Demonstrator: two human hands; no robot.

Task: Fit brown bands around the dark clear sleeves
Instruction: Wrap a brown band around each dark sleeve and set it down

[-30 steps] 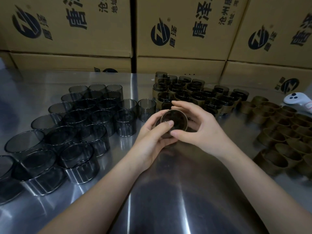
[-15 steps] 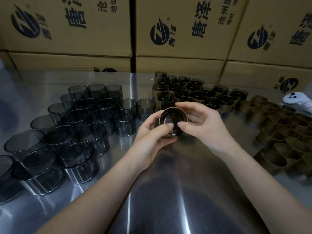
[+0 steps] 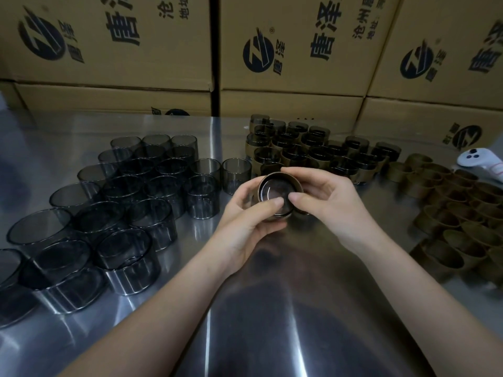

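printed cardboard boxes [image 3: 294,50], white controller [image 3: 479,161], steel table [image 3: 272,322]

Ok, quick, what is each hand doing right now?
Left hand: grips the dark clear cylindrical sleeve, which has a brown band round it.
Right hand: pinches the same sleeve at its rim.
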